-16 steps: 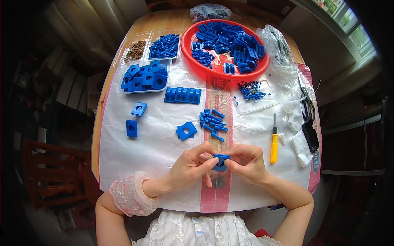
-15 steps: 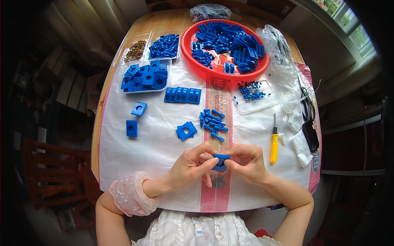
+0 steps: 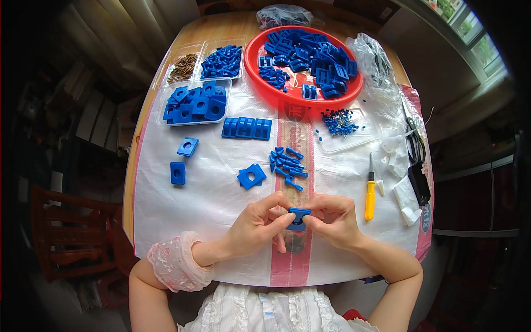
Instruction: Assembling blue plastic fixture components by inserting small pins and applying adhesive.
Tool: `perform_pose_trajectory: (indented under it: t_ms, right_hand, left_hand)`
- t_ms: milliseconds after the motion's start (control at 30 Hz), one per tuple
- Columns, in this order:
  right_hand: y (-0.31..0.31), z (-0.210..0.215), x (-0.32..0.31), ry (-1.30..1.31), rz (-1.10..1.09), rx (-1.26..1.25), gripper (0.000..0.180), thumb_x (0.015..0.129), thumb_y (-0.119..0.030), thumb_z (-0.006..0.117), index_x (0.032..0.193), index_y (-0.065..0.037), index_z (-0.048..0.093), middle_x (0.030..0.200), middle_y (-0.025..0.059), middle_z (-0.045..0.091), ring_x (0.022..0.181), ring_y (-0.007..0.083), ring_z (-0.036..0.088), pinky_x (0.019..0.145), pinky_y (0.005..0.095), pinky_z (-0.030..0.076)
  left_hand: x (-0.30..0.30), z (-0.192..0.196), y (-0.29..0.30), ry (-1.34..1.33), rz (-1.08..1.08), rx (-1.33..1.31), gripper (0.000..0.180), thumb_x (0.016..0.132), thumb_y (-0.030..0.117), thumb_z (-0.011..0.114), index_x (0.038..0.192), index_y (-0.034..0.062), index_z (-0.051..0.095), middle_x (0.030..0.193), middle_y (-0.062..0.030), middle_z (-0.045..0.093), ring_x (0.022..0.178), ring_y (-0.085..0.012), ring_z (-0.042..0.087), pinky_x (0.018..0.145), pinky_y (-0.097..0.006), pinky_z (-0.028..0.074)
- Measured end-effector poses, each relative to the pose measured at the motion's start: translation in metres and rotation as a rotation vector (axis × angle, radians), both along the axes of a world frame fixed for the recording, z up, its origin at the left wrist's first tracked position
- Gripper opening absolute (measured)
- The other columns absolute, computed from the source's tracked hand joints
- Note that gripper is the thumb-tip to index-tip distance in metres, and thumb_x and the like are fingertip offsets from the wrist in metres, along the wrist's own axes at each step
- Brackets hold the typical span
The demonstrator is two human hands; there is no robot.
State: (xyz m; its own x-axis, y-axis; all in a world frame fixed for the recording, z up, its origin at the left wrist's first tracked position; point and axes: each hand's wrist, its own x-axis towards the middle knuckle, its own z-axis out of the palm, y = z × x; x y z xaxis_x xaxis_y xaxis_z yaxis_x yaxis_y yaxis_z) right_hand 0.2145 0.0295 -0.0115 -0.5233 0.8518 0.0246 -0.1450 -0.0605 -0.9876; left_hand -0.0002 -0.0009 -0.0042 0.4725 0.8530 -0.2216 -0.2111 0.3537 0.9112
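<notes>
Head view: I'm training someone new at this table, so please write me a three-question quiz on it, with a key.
1. True or false: the yellow-handled screwdriver lies to the right of the right hand.

2. What do the left hand and the right hand hold together?
a) a white tissue
b) a blue plastic part
c) a pair of scissors

3. Fill in the blank: the large round basin beyond the hands is ____ in colour.

Key: 1. True. 2. b. 3. Red.
</notes>
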Motion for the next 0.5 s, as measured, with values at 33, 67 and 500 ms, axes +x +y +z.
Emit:
perform_pose_trajectory:
  t_ms: [33, 67, 500]
  right_hand:
    - [0.000, -0.001, 0.001, -0.008, 0.000, 0.005, 0.017, 0.083, 0.007, 0.064, 0.099, 0.007, 0.068, 0.088, 0.0083, 0.065, 0.079, 0.0105, 0.065, 0.063, 0.0228, 0.058]
    - [0.000, -0.001, 0.001, -0.016, 0.000, 0.009, 0.017, 0.083, 0.007, 0.064, 0.099, 0.007, 0.068, 0.087, 0.0083, 0.065, 0.079, 0.0103, 0.065, 0.063, 0.0228, 0.057]
    - [0.001, -0.006, 0.002, 0.066, -0.035, -0.091, 0.017, 0.085, 0.010, 0.062, 0.101, 0.008, 0.066, 0.092, 0.0101, 0.066, 0.079, 0.0111, 0.064, 0.067, 0.0220, 0.053]
  left_hand:
    - [0.000, 0.000, 0.000, -0.001, -0.001, -0.002, 0.011, 0.100, 0.012, 0.052, 0.107, 0.0057, 0.048, 0.088, -0.0113, 0.070, 0.057, -0.0127, 0.067, 0.047, -0.022, 0.053]
    - [0.000, 0.000, 0.000, -0.002, -0.002, -0.005, 0.011, 0.100, 0.012, 0.052, 0.107, 0.0056, 0.048, 0.088, -0.0113, 0.070, 0.057, -0.0127, 0.067, 0.047, -0.022, 0.053]
    - [0.003, 0.002, 0.000, 0.003, -0.045, -0.005, 0.025, 0.096, 0.002, 0.053, 0.116, 0.0043, 0.038, 0.099, -0.0186, 0.069, 0.063, -0.0163, 0.069, 0.055, -0.025, 0.055]
